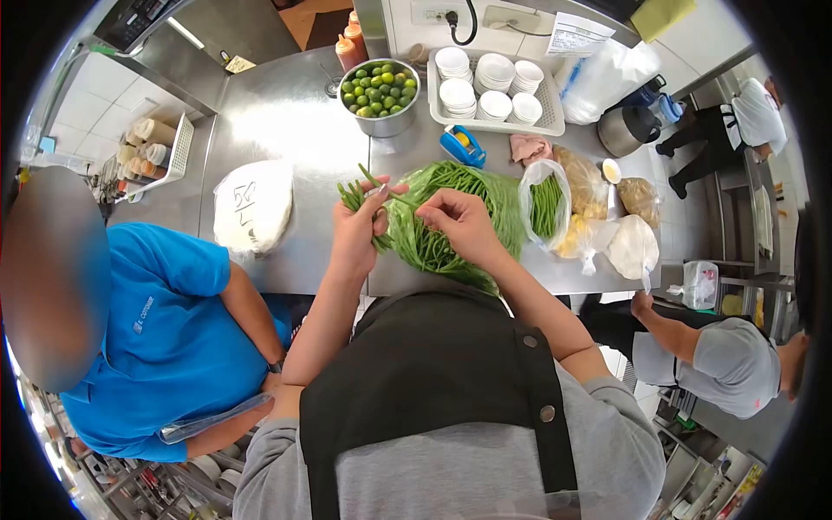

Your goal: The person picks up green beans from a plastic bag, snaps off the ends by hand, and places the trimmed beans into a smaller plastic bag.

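My left hand (357, 227) is closed around a small bunch of green beans (350, 198), whose ends stick out past the fingers and thumb. One bean (404, 200) stretches from it toward my right hand (468, 230), which pinches its end between thumb and fingertips. Beneath both hands lies an open green plastic bag (407, 247) full of loose green beans (472, 180). Just right of it, a clear bag (525, 201) holds more green beans (546, 206) lined up in a bundle.
Behind are a steel pot of limes (381, 91), a blue tape dispenser (462, 146) and a white basket (542, 126) of stacked bowls. A marked white bag (253, 208) lies left. Bagged foods (582, 178) sit right. A person in blue (165, 303) stands close left; others stand right.
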### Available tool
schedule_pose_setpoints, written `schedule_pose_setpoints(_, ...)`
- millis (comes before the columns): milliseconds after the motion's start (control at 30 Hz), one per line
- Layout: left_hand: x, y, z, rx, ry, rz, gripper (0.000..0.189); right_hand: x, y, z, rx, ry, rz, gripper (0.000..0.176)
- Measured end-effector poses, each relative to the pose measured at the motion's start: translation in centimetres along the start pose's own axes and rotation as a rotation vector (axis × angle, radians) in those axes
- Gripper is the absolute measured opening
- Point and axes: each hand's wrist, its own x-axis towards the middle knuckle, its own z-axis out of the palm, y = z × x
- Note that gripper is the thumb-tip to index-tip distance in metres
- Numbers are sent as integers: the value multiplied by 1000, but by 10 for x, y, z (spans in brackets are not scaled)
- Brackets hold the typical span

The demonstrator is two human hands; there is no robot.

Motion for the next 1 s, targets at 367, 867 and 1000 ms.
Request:
schedule_pose_setpoints(367, 3, -43, -45, -373, -2, -302, 27, 4, -6, -86, -794, -271, 447, 30)
schedule_pose_setpoints(867, -29, -39, -32, -296, -19, -408, 29, 48, 61, -69, -1154, -85, -269, 9)
schedule_pose_setpoints(1000, -29, -25, -26, -265, -52, -372, 28, 39, 33, -89, -837, -85, -151, 9)
